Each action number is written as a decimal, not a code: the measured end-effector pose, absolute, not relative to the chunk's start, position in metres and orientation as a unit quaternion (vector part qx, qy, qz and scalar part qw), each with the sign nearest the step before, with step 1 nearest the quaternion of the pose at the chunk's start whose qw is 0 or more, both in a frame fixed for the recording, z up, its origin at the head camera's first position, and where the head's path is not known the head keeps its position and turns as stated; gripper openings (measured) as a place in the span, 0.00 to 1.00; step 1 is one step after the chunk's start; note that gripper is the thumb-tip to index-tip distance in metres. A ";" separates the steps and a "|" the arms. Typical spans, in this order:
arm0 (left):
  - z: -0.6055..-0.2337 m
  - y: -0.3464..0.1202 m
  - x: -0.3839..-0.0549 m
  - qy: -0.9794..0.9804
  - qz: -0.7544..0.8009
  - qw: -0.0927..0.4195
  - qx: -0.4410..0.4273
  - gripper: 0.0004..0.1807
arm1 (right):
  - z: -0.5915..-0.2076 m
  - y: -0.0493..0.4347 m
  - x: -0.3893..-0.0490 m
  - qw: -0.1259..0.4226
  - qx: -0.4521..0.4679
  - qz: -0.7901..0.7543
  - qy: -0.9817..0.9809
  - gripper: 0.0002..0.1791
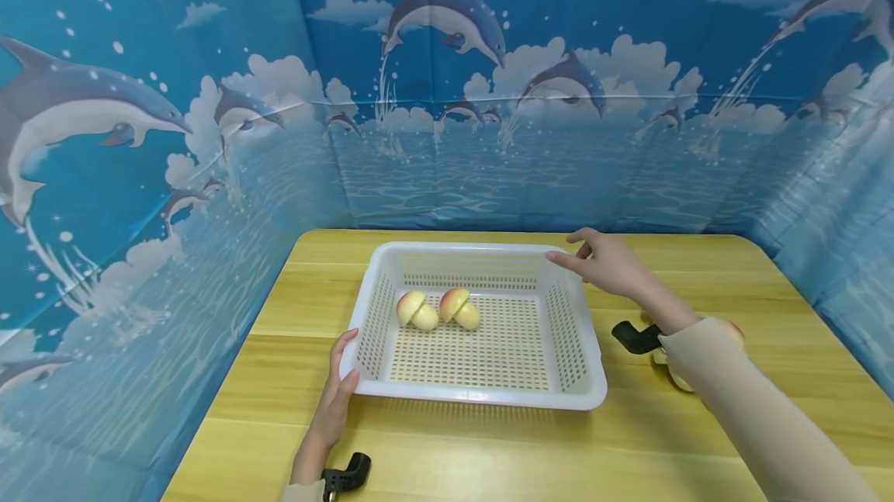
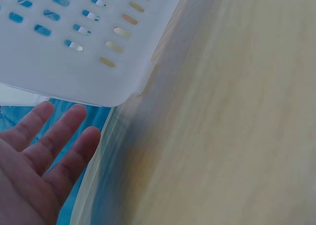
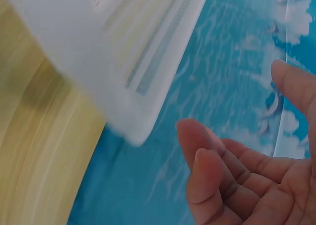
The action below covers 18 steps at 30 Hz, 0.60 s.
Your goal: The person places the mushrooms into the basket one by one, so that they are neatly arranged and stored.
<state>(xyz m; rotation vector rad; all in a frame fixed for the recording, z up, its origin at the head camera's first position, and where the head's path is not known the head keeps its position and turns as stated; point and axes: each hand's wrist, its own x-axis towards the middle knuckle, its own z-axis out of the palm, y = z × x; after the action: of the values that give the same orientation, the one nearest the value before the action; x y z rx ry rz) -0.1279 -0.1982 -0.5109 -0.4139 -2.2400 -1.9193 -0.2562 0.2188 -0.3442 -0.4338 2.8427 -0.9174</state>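
A white perforated plastic basket [image 1: 471, 392] stands on the table. Inside, towards its left, lie two yellow toy mushrooms, one with a red-tinged cap [image 1: 411, 305] and the other beside it [image 1: 466, 314]. My left hand [image 1: 331, 407] is at the basket's front left corner, thumb tip and finger overlapping the rim. In the left wrist view three fairly straight, spread fingers [image 2: 58, 145] show right by the rim. At the far right corner my right hand [image 1: 609, 263] hovers with thumb and forefinger apart. The right wrist view has its relaxed fingers [image 3: 203, 178] holding nothing, beside the basket's corner [image 3: 136, 131].
More pale yellow rounded pieces [image 1: 680, 382] lie on the right of the wooden table [image 1: 447, 455], partly hidden beneath my right forearm. A blue dolphin-print curtain [image 1: 447, 176] closes off the back and both sides. Black wrist cameras [image 1: 635, 337] are strapped to both wrists.
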 end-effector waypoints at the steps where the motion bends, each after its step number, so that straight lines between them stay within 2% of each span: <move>1: -0.511 -0.198 -0.128 -0.749 -0.642 0.082 -0.139 0.31 | -0.345 0.224 -0.256 0.061 -0.138 -0.304 0.941 0.44; 10: -0.509 -0.197 -0.127 -0.750 -0.642 0.084 -0.137 0.31 | -0.350 0.272 -0.252 0.080 -0.106 -0.286 0.949 0.46; 18: -0.510 -0.197 -0.127 -0.750 -0.641 0.086 -0.134 0.31 | -0.358 0.305 -0.249 0.128 -0.073 -0.274 0.950 0.49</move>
<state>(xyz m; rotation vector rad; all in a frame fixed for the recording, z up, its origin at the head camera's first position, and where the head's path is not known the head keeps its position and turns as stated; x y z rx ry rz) -0.1269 -0.1967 -0.5102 -0.3995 -2.2362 -1.9113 -0.2486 0.3045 -0.3581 -0.2126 2.7649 -0.7981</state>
